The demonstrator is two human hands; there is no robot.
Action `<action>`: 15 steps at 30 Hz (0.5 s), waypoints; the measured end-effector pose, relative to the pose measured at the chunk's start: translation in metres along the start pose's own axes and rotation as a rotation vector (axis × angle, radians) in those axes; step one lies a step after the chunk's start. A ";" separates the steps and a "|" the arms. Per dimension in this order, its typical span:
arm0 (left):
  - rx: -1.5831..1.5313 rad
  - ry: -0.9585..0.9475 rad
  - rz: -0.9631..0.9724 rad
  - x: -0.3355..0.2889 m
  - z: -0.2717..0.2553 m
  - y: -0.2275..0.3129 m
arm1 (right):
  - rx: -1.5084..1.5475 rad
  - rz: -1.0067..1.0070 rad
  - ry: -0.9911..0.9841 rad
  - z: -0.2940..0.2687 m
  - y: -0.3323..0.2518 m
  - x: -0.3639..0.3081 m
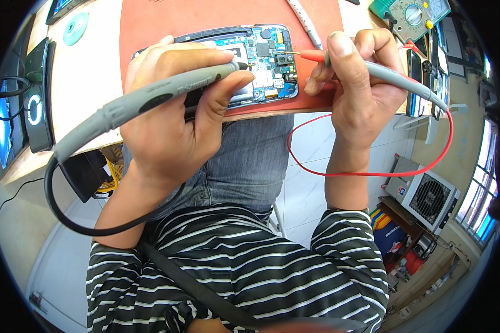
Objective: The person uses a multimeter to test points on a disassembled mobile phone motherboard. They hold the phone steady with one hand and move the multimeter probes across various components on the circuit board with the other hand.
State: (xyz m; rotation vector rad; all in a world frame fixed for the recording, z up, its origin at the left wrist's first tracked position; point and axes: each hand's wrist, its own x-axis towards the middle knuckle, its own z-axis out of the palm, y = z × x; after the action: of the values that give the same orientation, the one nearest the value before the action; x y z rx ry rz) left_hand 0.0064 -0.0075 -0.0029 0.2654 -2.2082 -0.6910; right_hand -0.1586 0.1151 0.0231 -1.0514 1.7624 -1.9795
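An opened smartphone (268, 80) with its blue circuit board bare lies on the orange mat (228, 12), close to the table's front edge. My left hand (169, 119) is closed around a grey test probe (144, 95) with a black cable, over the phone's left part; its tip is hard to make out near the thumb. My right hand (358, 97) grips a second test probe (397, 79), grey with a red front end and a red lead (372, 174). Its thin metal tip reaches over the upper board; whether it touches cannot be told.
A grey-and-white pen (305, 23) lies behind my right hand. A green multimeter (415, 14) sits at the back right, beside several phones. To the left are a pale green disc (75, 28) and a dark device with a lit ring (38, 102). A cooler (429, 198) stands at right.
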 end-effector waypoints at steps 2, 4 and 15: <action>0.006 -0.016 -0.024 -0.001 0.000 0.002 | -0.003 0.019 0.011 -0.001 -0.002 0.000; -0.005 -0.035 -0.038 0.000 -0.002 0.002 | -0.016 0.036 -0.007 0.000 -0.001 -0.002; -0.024 -0.045 -0.023 0.000 -0.002 0.000 | 0.051 -0.016 -0.049 0.013 0.002 -0.003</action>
State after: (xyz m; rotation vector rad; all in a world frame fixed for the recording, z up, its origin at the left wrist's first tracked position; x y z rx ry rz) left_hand 0.0085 -0.0086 -0.0021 0.2652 -2.2413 -0.7425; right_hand -0.1483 0.1069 0.0203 -1.0908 1.6742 -1.9803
